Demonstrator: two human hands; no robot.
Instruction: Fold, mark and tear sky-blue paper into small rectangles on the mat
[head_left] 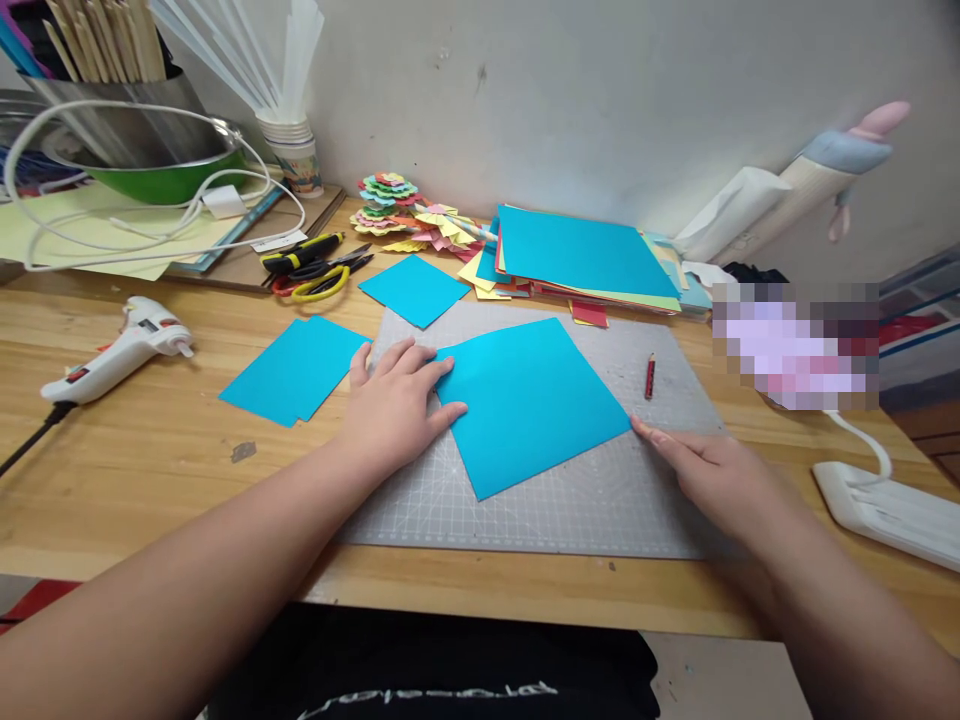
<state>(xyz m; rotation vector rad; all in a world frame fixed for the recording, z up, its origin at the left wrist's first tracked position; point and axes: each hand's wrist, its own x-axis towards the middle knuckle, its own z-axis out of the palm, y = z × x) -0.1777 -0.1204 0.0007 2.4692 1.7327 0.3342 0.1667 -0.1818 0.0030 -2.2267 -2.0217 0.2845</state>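
A square sheet of blue paper lies turned like a diamond on the grey cutting mat. My left hand rests with fingers spread over its left corner, thumb and forefinger on the paper. At the right corner, my right hand has thumb and fingers closed on the sheet's tip. Left of my left hand lies a blue paper piece with notched edges. Behind it sits a smaller blue square. A short red-and-black pencil lies on the mat near my right hand.
Scissors and yellow-handled tools lie at the back left. A white glue gun is at far left. Stacked coloured paper and layered paper flowers stand along the wall. A white lamp base is at right.
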